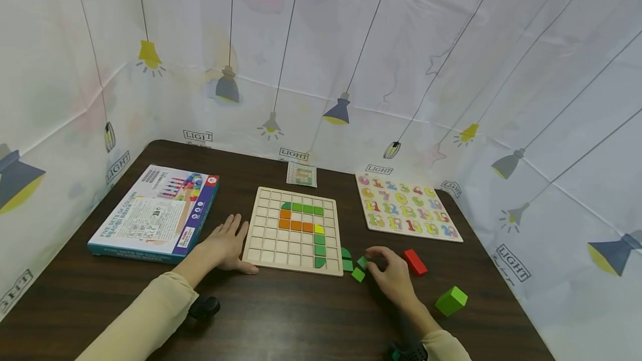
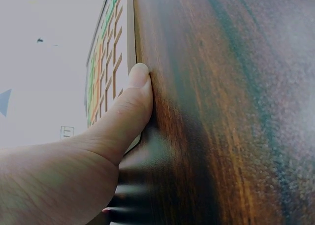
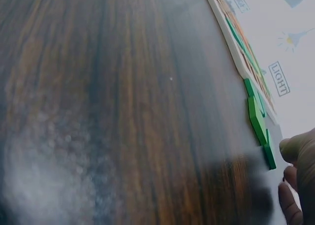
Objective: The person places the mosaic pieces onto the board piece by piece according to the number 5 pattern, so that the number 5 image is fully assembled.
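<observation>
The left hand (image 1: 227, 245) lies flat and relaxed on the table (image 1: 301, 316), thumb against the near left edge of the grid board (image 1: 293, 229), apparently to steady it. The right hand (image 1: 393, 274) pinches a small green tile (image 1: 363, 262) just off the board's near right corner, beside 3 more green tiles (image 1: 351, 264), with a red block (image 1: 415, 262) just right.

I see the wooden grid puzzle board (image 1: 292, 231) mid-desk, the blue cardboard game box (image 1: 155, 213) left, the number puzzle board (image 1: 406, 208) right.
</observation>
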### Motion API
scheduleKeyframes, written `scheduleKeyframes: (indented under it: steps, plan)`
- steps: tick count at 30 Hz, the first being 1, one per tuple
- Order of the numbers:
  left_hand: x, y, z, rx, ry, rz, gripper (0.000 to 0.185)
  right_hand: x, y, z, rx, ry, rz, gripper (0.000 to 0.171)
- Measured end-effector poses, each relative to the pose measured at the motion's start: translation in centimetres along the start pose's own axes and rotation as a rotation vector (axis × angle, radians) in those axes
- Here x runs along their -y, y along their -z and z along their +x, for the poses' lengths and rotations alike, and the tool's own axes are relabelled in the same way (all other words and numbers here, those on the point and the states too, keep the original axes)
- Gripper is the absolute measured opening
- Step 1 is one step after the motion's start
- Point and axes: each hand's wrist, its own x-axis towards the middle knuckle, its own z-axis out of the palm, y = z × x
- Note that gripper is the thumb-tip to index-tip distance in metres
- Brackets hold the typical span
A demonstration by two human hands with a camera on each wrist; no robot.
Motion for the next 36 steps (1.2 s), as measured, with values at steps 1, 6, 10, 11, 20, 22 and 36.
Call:
scheduleKeyframes:
  steps: [1,6,10,11,20,22,36]
  plan:
    - [0.0,0.0,0.0,0.000,0.001,-0.001,0.109,-0.1,0.0,0.0,0.000,-0.010,0.004,0.030]
    - [0.2,0.0,0.4,0.001,0.000,-0.020,0.114,0.1,0.0,0.1,0.019,-0.066,0.021,0.031]
    - [1.3,-0.7,1.2,-0.010,0.003,0.003,0.122,0.4,-0.3,0.6,0.053,-0.099,0.005,0.030]
    - [1.5,-0.9,1.3,-0.017,0.004,0.004,0.123,0.5,-0.4,0.7,0.064,-0.105,-0.001,0.030]
    - [0.9,-0.2,-0.3,-0.037,0.003,-0.024,0.112,0.9,-0.9,0.9,0.095,-0.160,-0.020,0.030]
    - [0.8,-0.4,-0.2,-0.038,0.000,-0.020,0.111,0.7,-0.9,0.6,0.090,-0.161,-0.025,0.030]
    - [0.2,-0.6,0.3,-0.035,-0.010,-0.012,0.112,1.3,-0.7,1.6,0.027,-0.102,-0.025,0.029]
